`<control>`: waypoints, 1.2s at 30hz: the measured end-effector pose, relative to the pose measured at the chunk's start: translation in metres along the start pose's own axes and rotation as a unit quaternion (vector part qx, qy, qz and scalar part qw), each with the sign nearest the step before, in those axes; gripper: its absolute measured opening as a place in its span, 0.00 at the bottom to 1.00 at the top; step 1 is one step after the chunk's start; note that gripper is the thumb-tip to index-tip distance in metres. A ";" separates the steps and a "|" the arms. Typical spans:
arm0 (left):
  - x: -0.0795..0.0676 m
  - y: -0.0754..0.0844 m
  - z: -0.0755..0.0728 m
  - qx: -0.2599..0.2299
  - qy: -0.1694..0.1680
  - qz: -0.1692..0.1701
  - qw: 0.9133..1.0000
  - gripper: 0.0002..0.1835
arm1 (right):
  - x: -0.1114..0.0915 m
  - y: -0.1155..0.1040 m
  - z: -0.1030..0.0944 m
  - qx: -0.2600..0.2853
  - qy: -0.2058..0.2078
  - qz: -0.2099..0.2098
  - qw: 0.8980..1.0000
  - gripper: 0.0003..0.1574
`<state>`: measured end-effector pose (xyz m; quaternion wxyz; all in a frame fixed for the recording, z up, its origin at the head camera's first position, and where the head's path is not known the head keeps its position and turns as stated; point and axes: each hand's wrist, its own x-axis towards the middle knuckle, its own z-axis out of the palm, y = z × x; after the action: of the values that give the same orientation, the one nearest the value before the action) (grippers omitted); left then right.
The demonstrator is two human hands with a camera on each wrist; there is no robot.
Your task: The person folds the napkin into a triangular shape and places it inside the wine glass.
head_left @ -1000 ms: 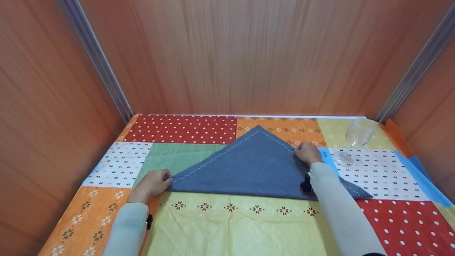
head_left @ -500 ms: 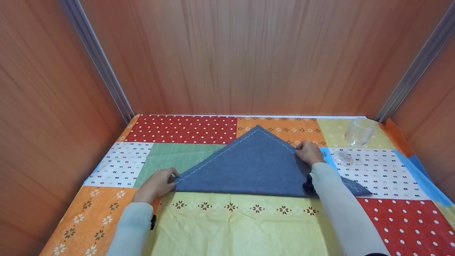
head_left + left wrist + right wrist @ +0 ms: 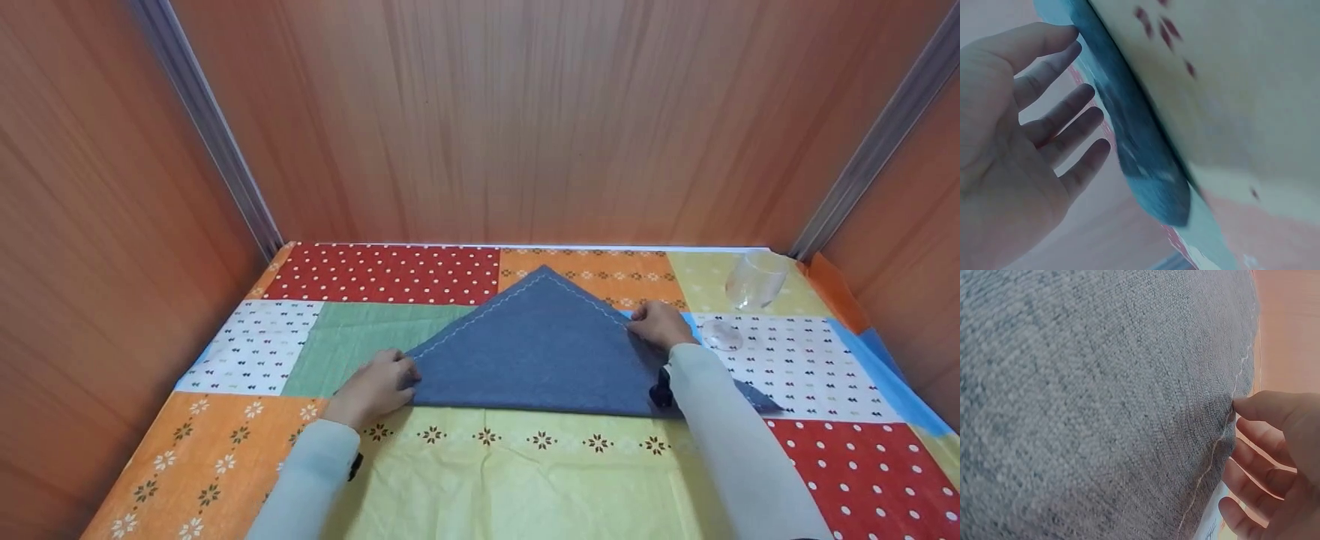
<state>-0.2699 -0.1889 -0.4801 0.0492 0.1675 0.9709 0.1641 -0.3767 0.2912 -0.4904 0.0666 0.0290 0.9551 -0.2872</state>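
A grey-blue cloth napkin (image 3: 525,352), folded into a triangle with pale stitching along its slanted edges, lies with its point away from me. At its left end is my left hand (image 3: 379,386), fingers loosely bent. The left wrist view shows those fingers (image 3: 1081,118) spread beside the folded edge, thumb and forefinger tips near it. My right hand (image 3: 664,326) pinches the right slanted edge between thumb and forefinger; its other fingers (image 3: 1252,486) are beyond the edge. The right forearm covers part of the napkin's right end.
A clear wine glass (image 3: 756,281) is at the back right, with its round foot (image 3: 722,335) nearer me. A patchwork tablecloth (image 3: 487,480) covers the table. Wood-grain panels (image 3: 480,127) close off the back and both sides.
My left hand has loosened from the napkin's left corner and slid right along the edge. My right hand has shifted slightly right, still pinching the slanted edge.
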 end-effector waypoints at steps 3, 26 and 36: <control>0.004 0.012 0.003 0.015 -0.008 0.027 0.999 0.08 | 0.000 0.001 0.000 0.006 -0.004 -0.002 1.000 0.10; 0.043 0.134 0.043 0.180 -0.057 0.195 0.963 0.11 | 0.000 -0.003 -0.001 -0.015 -0.045 0.003 0.999 0.19; 0.051 0.155 0.055 0.222 -0.046 0.187 0.956 0.06 | 0.003 0.006 0.005 0.017 -0.057 0.014 0.998 0.28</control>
<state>-0.2619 -0.0168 -0.4821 0.0241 0.3606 0.9306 -0.0571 -0.3782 0.2933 -0.4978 0.1246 0.0266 0.9443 -0.3035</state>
